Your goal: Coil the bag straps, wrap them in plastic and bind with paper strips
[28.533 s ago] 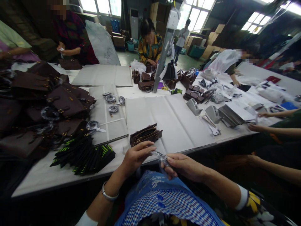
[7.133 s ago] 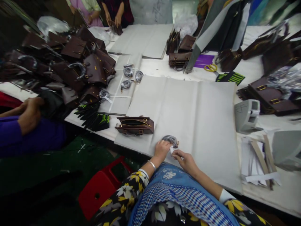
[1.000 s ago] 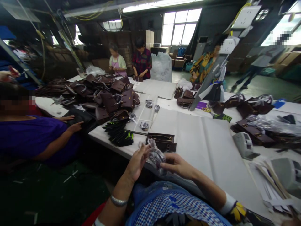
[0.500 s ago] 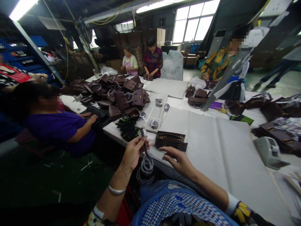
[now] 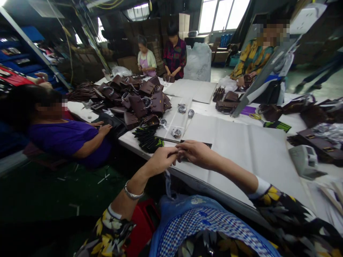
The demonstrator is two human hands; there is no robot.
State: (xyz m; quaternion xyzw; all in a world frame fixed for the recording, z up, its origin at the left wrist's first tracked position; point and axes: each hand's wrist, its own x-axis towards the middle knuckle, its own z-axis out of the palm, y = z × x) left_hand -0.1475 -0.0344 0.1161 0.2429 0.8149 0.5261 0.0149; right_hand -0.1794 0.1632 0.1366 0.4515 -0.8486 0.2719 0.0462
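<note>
purple cloth covers a co-worker seated at far left, arms stretched towards dark material at the edge of the white surface. next comes a heap of brown handbags, and in front of it a fanned stack of black cards with green marks. the person's left hand, a silver bracelet on its wrist, has its fingers curled and pinches a wrapped strap, which hangs beneath it, in front of the surface's edge and above the blue apron; the gripped part is hidden. coiled straps in clear film lie beyond. the right hand meets the left at the fingertips, fingers bent; whether it pinches anything, one cannot tell. behind it shows a strip of a dark bag, mostly covered. farther right are pale grey sheets, yellow-handled scissors and a grey dispenser.
</note>
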